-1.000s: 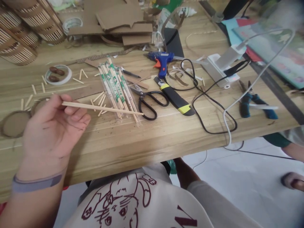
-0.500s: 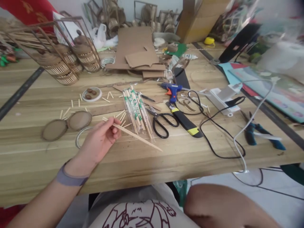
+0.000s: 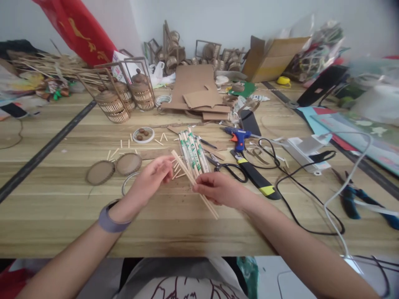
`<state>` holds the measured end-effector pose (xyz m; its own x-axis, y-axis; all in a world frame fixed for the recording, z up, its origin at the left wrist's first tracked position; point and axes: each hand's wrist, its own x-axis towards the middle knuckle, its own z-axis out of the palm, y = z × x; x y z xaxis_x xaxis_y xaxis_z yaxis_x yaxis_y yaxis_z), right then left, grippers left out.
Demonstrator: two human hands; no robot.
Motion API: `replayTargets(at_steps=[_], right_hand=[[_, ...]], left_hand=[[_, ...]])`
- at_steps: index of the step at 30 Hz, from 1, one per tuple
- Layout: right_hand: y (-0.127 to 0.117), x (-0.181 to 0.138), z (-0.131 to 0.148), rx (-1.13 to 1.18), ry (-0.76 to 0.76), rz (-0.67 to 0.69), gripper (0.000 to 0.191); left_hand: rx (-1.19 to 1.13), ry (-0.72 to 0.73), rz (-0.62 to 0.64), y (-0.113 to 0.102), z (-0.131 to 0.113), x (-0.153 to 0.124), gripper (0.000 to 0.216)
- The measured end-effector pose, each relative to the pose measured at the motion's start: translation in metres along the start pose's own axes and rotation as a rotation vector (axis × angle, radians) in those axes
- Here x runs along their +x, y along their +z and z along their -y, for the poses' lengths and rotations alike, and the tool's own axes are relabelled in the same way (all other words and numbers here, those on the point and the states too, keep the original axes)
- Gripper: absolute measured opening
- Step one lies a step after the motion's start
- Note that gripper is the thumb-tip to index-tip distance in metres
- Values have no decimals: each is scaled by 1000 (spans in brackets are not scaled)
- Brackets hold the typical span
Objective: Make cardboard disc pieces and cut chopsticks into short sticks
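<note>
My right hand pinches a pair of bare wooden chopsticks near their middle, and they slant from upper left to lower right over the wooden table. My left hand, with a purple band on the wrist, hovers just left of the sticks with its fingers loosely curled near their upper end; I cannot see whether it touches them. Just behind lies a bundle of wrapped chopsticks with green print.
Black scissors, a black-and-yellow utility knife, a blue glue gun and black cables lie to the right. Two cardboard discs, short stick pieces, bamboo baskets and cardboard sheets are behind. Blue pliers sit far right.
The view has tilted up. My right hand has come up from below the table and taken the chopsticks; my left hand, which held them, has loosened and shifted to their upper end.
</note>
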<state>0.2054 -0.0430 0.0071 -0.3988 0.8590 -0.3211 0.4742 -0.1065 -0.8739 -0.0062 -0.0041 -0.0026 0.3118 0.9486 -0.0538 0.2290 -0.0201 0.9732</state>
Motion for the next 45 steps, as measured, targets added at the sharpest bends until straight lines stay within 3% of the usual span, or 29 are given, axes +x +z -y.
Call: replayTargets(at_steps=[3, 7, 12, 17, 20, 23, 28, 32, 39, 45], right_hand=[[-1, 13, -10, -222, 24, -211, 25], [3, 26, -18, -407, -6, -305, 21], [3, 33, -16, -450, 13, -379, 24], [-9, 37, -14, -353, 3, -455, 26], [-12, 36, -11, -202, -11, -485, 20], [-7, 37, -6, -39, -39, -455, 20], [8, 43, -5, 518, -194, -341, 37], [12, 43, -8, 604, -198, -304, 40], [14, 41, -14, 525, -208, -268, 41], [22, 38, -16, 434, -251, -307, 34]], left_hand=[[539, 94, -24, -7, 6, 4, 32], [983, 176, 147, 2, 11, 6, 13], [1111, 169, 176, 12, 10, 7, 21], [1205, 118, 166, 7, 3, 11, 21], [1151, 113, 91, 2, -2, 13, 18], [869, 101, -18, 3, -8, 13, 16], [282, -39, 97, 17, -5, 9, 25], [12, -82, 177, 26, 5, 8, 23], [99, -26, 255, 24, 14, 5, 17], [129, -16, 354, 24, 13, 4, 36]])
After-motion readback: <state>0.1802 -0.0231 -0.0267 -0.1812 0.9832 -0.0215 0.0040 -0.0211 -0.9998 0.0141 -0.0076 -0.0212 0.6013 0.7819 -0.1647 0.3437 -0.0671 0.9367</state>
